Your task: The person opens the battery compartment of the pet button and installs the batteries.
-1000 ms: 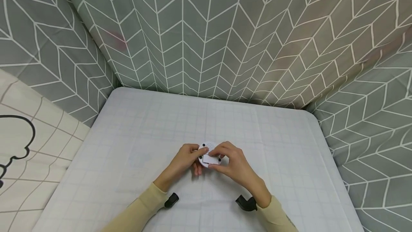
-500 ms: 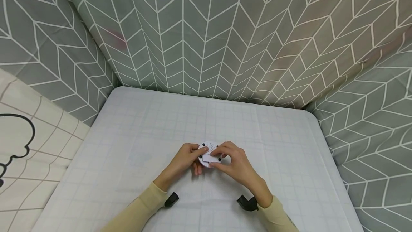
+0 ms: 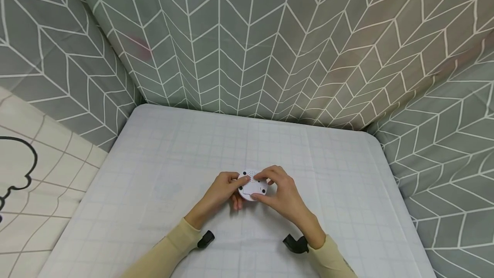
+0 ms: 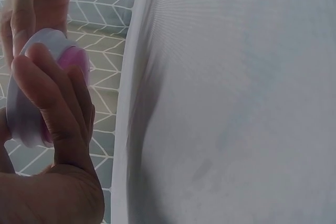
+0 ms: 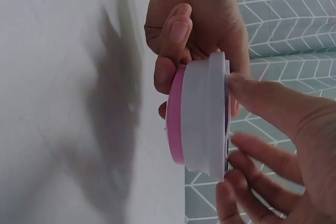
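Observation:
A round device with a white back and a pink front (image 5: 202, 119) is held above the table. In the head view its back (image 3: 260, 186) faces up, showing a cluster of small holes, dark round feet and a rectangular cover (image 3: 248, 189) that looks level with it. My left hand (image 3: 227, 186) grips the device at its left side, thumb on the back; the left wrist view shows fingers across the pink face (image 4: 76, 59). My right hand (image 3: 283, 190) touches the back with its thumb near the cover's lower edge. Its other fingers are bent loosely by the far rim, slightly blurred.
A white, faintly checked cloth covers the table (image 3: 185, 149). Patterned grey curtains (image 3: 247, 46) hang behind it and on both sides. Black wrist mounts (image 3: 295, 243) stick out by the sleeves.
The rectangular cover, earlier raised between my right fingers, now lies level with the back. My right fingertips have moved off it and spread toward the far rim. The left hand keeps its place.

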{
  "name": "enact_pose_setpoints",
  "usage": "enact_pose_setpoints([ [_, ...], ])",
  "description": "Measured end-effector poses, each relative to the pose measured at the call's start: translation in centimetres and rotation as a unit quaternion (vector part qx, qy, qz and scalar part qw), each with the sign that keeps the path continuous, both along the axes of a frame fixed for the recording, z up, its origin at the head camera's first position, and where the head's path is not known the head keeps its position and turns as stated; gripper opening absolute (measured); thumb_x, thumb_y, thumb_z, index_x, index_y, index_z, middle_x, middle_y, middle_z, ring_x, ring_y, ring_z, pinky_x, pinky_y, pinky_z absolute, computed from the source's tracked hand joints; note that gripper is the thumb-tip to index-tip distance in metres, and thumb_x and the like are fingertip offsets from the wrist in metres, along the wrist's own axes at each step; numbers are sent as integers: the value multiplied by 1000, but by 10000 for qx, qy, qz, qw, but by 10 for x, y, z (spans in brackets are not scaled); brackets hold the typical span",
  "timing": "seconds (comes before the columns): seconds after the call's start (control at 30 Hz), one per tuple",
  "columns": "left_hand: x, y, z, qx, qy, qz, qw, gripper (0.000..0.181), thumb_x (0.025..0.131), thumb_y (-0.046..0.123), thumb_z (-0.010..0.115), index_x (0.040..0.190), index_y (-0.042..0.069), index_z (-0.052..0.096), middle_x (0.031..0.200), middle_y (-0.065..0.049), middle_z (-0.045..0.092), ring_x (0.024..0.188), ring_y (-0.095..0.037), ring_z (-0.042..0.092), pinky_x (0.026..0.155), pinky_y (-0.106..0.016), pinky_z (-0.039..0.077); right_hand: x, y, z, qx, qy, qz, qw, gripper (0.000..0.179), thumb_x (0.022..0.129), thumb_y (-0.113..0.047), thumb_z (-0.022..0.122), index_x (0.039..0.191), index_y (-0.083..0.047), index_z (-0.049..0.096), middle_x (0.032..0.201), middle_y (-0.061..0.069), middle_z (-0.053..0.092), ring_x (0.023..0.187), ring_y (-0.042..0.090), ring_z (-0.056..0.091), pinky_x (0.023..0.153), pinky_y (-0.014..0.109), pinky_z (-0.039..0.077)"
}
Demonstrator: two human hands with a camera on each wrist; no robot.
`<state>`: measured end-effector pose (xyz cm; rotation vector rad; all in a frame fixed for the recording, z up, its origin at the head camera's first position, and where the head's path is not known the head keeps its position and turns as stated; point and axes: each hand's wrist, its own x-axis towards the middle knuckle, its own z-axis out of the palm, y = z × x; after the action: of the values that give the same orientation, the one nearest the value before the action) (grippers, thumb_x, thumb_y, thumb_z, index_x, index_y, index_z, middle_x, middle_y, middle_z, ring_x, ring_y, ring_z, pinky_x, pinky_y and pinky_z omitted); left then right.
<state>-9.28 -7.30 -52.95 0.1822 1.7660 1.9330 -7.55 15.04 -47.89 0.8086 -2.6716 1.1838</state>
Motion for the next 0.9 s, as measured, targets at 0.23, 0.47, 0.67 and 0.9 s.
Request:
enact_pose_setpoints([
  [0.23, 0, -1, 2, -55, 73, -52, 9999, 36, 104, 33, 68, 94, -1, 61, 58, -11, 69, 40, -16, 62, 42, -27, 53, -1, 0, 0, 240, -1307, -206, 9909, 75, 83, -28, 93, 147, -13, 56, 143, 3, 61, 121, 22, 66, 92, 39, 63],
  [0.47, 0, -2, 2, -92, 115, -136, 9998, 36, 104, 34, 68, 97, -1, 64, 56, -10, 68, 41, -15, 63, 44, -27, 54, -2, -3, 0, 219, -1994, -25, 9797, 75, 89, -31, 87, 152, -13, 51, 137, 6, 67, 106, 23, 72, 83, 31, 63],
  [0.67, -2, -7, 2, -84, 105, -56, 9999, 38, 104, 36, 68, 97, -1, 63, 60, -13, 70, 44, -18, 66, 46, -29, 56, -3, -4, -3, 102, -1885, -29, 9820, 71, 90, -32, 86, 149, -14, 52, 130, 5, 69, 104, 24, 73, 80, 29, 64],
  [0.9, -7, -14, 4, -299, 157, -200, 9992, 39, 103, 41, 69, 106, 2, 69, 75, -15, 77, 59, -27, 75, 70, -34, 64, -3, -5, -7, -37, -1497, -116, 9887, 66, 88, -26, 89, 144, -16, 56, 127, 7, 70, 98, 22, 75, 79, 35, 65],
])
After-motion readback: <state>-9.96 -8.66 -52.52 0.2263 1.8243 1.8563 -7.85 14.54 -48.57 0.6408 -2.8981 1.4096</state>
